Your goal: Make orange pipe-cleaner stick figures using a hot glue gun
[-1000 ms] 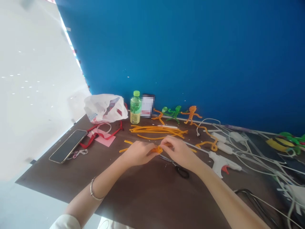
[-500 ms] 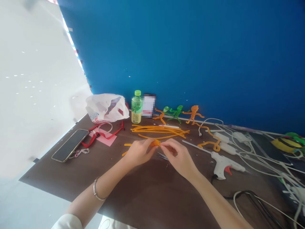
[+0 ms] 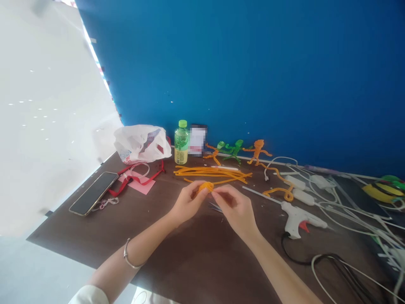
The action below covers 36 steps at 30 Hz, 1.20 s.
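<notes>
The left hand (image 3: 189, 203) pinched a small coiled orange pipe cleaner (image 3: 206, 186) between thumb and fingertips, the coil sitting at that hand's far end, rounded, with no clear long axis. The right hand (image 3: 236, 207) stood just to the coil's right, its fingers pressed together; contact with the coil could not be determined. Steel scissor blades (image 3: 215, 207) protruded from beneath the right hand

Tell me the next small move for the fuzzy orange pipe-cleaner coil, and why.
Probably squeeze the orange pipe-cleaner coil between left hand and right hand, since it is a small round ball, like the head of the orange pipe-cleaner figure by the blue wall.
</notes>
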Available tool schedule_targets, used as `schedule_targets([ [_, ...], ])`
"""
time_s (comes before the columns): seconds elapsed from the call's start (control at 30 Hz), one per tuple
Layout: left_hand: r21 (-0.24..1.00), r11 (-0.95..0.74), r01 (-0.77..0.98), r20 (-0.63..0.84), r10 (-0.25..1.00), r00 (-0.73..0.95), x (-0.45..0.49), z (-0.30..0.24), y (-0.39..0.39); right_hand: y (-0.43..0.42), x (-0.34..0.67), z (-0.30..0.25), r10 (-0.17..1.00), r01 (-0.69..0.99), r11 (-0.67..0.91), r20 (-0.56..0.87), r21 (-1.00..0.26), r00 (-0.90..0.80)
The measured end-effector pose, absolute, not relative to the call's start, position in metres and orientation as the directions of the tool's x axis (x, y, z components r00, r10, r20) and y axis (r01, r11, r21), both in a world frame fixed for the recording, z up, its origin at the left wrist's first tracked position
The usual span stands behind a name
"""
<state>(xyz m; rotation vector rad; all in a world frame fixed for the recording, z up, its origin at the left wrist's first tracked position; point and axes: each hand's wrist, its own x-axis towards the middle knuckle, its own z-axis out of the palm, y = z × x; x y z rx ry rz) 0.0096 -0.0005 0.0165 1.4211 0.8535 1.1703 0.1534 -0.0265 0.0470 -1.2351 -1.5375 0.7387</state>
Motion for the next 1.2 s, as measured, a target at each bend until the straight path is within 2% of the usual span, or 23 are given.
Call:
schedule_targets([
  [0.1, 0.975, -0.017, -0.221, 0.087, 0.946, 0.311, 0.011, 0.017, -0.002, -0.025, 0.153, 0.044, 0.92, 0.383, 0.364, 0.392, -0.849, -0.006],
  [0.17, 0.968, 0.048, -0.248, 0.035, 0.946, 0.321, 0.011, 0.02, -0.003, -0.024, 0.153, 0.042, 0.906, 0.396, 0.396, 0.422, -0.828, -0.024],
  [0.3, 0.963, 0.083, -0.257, -0.006, 0.959, 0.284, 0.009, 0.026, -0.005, -0.025, 0.154, 0.042, 0.877, 0.45, 0.453, 0.474, -0.77, -0.073],
  [0.43, 0.922, 0.132, -0.363, -0.019, 0.954, 0.298, 0.009, 0.024, -0.003, -0.028, 0.154, 0.043, 0.832, 0.537, 0.515, 0.541, -0.669, -0.123],
  [0.53, 0.916, 0.12, -0.383, -0.014, 0.964, 0.267, 0.009, 0.021, -0.001, -0.029, 0.153, 0.044, 0.827, 0.56, 0.512, 0.551, -0.652, -0.115],
  [0.6, 0.935, 0.046, -0.351, 0.037, 0.973, 0.226, 0.008, 0.02, 0.0, -0.03, 0.152, 0.045, 0.838, 0.553, 0.491, 0.538, -0.674, -0.089],
  [0.7, 0.957, -0.202, -0.209, 0.237, 0.959, 0.156, 0.006, 0.017, 0.002, -0.031, 0.153, 0.048, 0.86, 0.523, 0.454, 0.508, -0.721, -0.045],
  [0.77, 0.921, -0.382, -0.081, 0.389, 0.912, 0.129, 0.004, 0.014, 0.004, -0.032, 0.153, 0.049, 0.876, 0.51, 0.424, 0.481, -0.749, -0.021],
  [0.87, 0.827, -0.552, 0.102, 0.542, 0.833, 0.111, 0.003, 0.01, 0.005, -0.034, 0.153, 0.05, 0.899, 0.495, 0.382, 0.437, -0.781, -0.004],
  [1.03, 0.657, -0.693, 0.297, 0.704, 0.705, 0.087, 0.004, 0.008, 0.004, -0.038, 0.15, 0.051, 0.934, 0.435, 0.312, 0.357, -0.844, 0.023],
  [1.2, 0.574, -0.734, 0.363, 0.75, 0.649, 0.125, 0.005, 0.007, 0.004, -0.038, 0.148, 0.055, 0.955, 0.386, 0.239, 0.287, -0.891, 0.073],
])
